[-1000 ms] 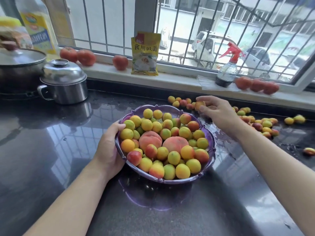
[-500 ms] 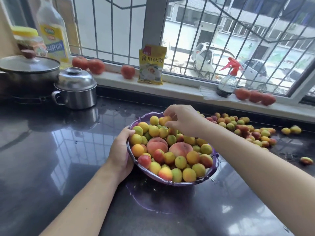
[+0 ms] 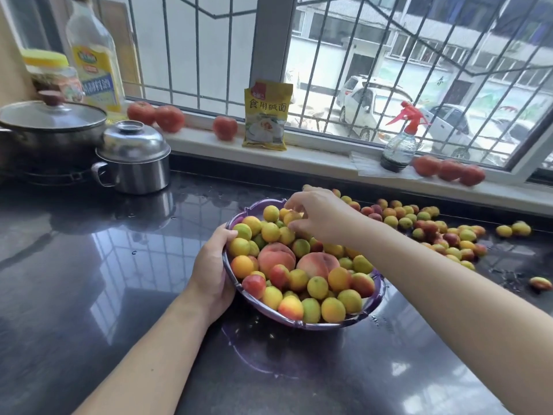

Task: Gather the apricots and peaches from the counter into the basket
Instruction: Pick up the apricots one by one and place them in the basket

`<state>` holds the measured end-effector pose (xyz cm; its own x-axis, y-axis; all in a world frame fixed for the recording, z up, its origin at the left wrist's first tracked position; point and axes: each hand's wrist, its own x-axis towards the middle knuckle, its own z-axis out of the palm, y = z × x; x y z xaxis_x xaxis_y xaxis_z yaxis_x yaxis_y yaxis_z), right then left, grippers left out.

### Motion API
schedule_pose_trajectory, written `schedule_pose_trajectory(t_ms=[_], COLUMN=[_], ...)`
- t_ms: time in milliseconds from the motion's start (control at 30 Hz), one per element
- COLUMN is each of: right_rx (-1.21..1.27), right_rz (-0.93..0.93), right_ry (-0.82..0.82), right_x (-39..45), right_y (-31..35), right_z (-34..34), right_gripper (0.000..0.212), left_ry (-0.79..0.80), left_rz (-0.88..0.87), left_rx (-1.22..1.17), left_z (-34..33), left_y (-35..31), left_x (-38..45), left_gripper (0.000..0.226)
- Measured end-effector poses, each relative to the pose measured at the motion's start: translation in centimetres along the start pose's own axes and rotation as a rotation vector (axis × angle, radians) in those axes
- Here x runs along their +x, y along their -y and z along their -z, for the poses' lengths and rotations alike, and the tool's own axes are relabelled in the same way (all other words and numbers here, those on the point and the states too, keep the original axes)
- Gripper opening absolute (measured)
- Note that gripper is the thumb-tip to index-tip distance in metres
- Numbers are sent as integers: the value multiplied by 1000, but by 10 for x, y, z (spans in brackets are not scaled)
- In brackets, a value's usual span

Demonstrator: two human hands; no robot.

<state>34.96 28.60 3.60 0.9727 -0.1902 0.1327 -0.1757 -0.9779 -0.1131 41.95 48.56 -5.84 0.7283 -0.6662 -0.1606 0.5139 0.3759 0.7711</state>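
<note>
A purple translucent basket [image 3: 377,298] with a scalloped rim is seen standing upright on the dark counter, heaped with small yellow, green and red-blushed apricots [image 3: 317,287]. Two larger pink-orange peaches [image 3: 275,256] are nested side by side, touching, in the middle of the heap. More apricots [image 3: 431,227] are scattered loose on the counter beyond and right of the basket, with one [image 3: 540,283] lying well apart.

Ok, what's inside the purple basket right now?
The purple basket is heaped with small apricots around two larger peaches. The right hand covers fruit at the back, the left hand grips the rim. Lower layers are hidden.
</note>
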Motion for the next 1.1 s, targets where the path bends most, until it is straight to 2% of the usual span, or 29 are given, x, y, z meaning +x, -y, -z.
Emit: schedule_pose_trajectory(t_ms=[100, 167, 233, 367, 467, 600, 767, 900, 1100], right_rx=[112, 196, 218, 143, 84, -58, -256, -405, -398], right_rz=[-35, -132, -262, -412, -371, -236, -81, -24, -47], right_ry=[-102, -261, -337, -146, -49, -18, 63, 56, -5], right_x=[-2, 2, 5, 12, 27, 59, 84, 89, 85], right_y=[-19, -43, -72, -113, -123, -119, -124, -131, -128], right_z=[16, 28, 32, 11, -8, -23, -39, -48, -43], right_gripper=[40, 28, 20, 15, 18, 40, 49, 45, 34], left_ry=[3, 2, 3, 5, 19, 73, 132, 153, 161], left_rz=[6, 5, 4, -3, -9, 12, 34, 45, 56], left_rx=[8, 11, 19, -15, -39, -50, -70, -67, -83], left_z=[0, 0, 0, 0, 0, 1, 2, 2, 2], left_y=[0, 0, 1, 1, 1, -4, -5, -6, -7], left_x=[0, 0, 1, 2, 3, 3, 5, 6, 7], left_gripper=[51, 51, 51, 48, 48, 48, 46, 52, 49])
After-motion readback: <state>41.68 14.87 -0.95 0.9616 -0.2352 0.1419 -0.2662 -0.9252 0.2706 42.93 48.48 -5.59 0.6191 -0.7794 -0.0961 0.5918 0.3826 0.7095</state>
